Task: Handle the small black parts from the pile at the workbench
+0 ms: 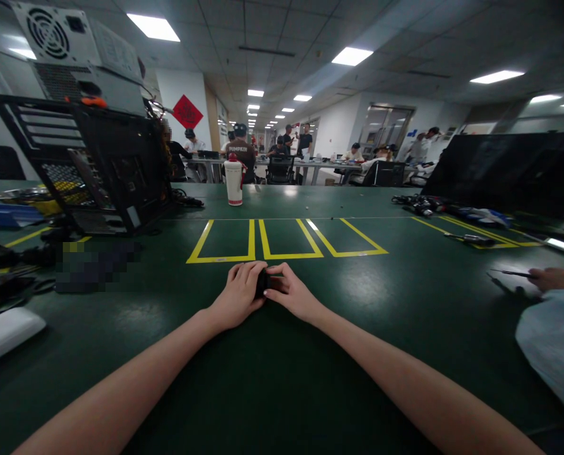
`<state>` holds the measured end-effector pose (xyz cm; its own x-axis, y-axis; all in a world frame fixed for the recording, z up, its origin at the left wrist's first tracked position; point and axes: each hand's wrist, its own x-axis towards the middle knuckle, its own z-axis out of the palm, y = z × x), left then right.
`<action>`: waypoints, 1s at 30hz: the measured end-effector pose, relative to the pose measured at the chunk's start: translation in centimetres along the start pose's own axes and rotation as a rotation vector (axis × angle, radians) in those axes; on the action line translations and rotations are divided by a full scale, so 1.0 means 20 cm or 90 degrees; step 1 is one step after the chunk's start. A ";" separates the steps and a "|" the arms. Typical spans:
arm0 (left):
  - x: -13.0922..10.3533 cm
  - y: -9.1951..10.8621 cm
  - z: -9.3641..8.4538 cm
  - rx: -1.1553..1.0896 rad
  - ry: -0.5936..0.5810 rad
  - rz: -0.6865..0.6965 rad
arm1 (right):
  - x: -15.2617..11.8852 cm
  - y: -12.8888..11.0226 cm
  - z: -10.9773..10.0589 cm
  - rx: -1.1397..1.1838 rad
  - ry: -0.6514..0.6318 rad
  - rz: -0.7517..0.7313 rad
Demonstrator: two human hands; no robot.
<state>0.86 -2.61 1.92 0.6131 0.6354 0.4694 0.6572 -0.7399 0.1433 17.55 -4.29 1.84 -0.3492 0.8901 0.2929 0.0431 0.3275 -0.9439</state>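
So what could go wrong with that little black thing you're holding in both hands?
The small black object is pinched between the left hand and right hand, mostly hidden, so it might slip out onto the green table unnoticed. Dark on dark, it could be hard to spot. A co-worker's hand works at the right edge, so a sliding part might stray there.

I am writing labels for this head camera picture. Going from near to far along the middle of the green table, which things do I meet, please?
Left hand and right hand closed on a small black object → yellow marked boxes → white cup with red lid → people seated at the far tables.
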 end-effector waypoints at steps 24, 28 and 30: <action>0.00 0.00 -0.01 -0.007 -0.006 -0.003 | 0.03 0.00 -0.02 0.026 0.006 0.035; 0.00 0.00 -0.01 -0.007 -0.009 0.002 | 0.02 0.00 -0.02 0.030 -0.030 0.032; 0.00 0.00 0.00 -0.006 -0.006 0.001 | 0.01 0.00 -0.02 0.034 -0.040 0.016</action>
<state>0.82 -2.71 1.99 0.6178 0.6369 0.4611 0.6529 -0.7424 0.1505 17.89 -3.95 1.95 -0.4069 0.8754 0.2610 0.0030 0.2870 -0.9579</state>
